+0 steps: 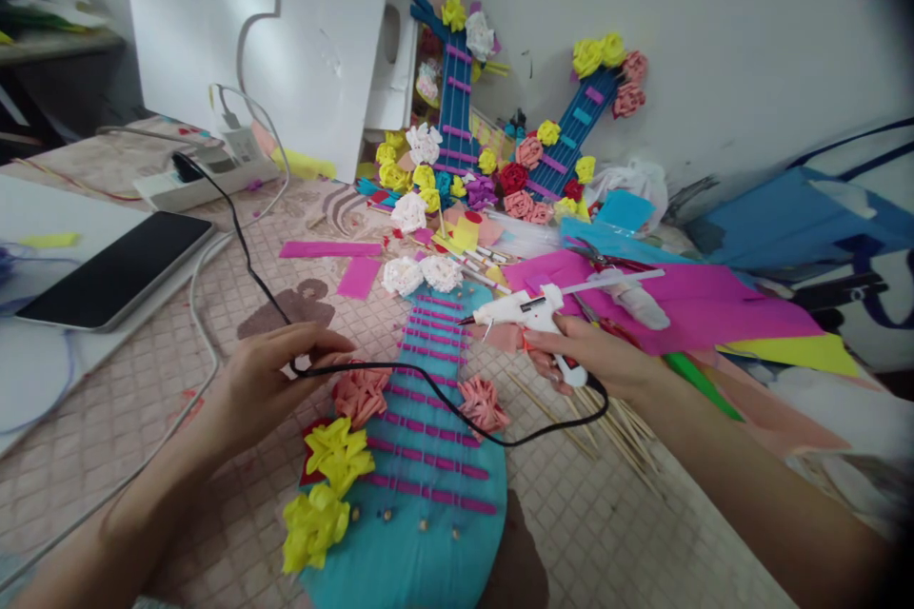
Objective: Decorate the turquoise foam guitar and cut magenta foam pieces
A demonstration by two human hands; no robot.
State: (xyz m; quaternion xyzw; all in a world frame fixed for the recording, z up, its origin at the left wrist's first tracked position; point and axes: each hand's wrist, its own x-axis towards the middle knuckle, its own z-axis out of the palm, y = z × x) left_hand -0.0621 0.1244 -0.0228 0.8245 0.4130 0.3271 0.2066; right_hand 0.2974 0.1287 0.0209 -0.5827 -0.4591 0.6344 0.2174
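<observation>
My right hand [578, 347] grips a white glue gun [525, 306] by its handle, with a clear glue stick [614, 281] out of its back. The nozzle points left, over the neck of a turquoise paper guitar [421, 566] with purple strips across it. Between the curled fingers and thumb of my left hand [278, 381] runs the gun's black cord [443, 395], which sags across the guitar. Just beside those fingers is a pink paper flower [361, 392]. Another pink flower [484, 402], yellow flowers [314, 525] and white flowers [423, 275] line the guitar's edges.
Two flowered blue paper guitars [457, 105] lean at the back. A power strip [207, 171] and a phone [118, 271] lie left. On the right are wooden sticks [621, 428], magenta paper [735, 304], scissors [606, 257] and a blue bag [800, 219].
</observation>
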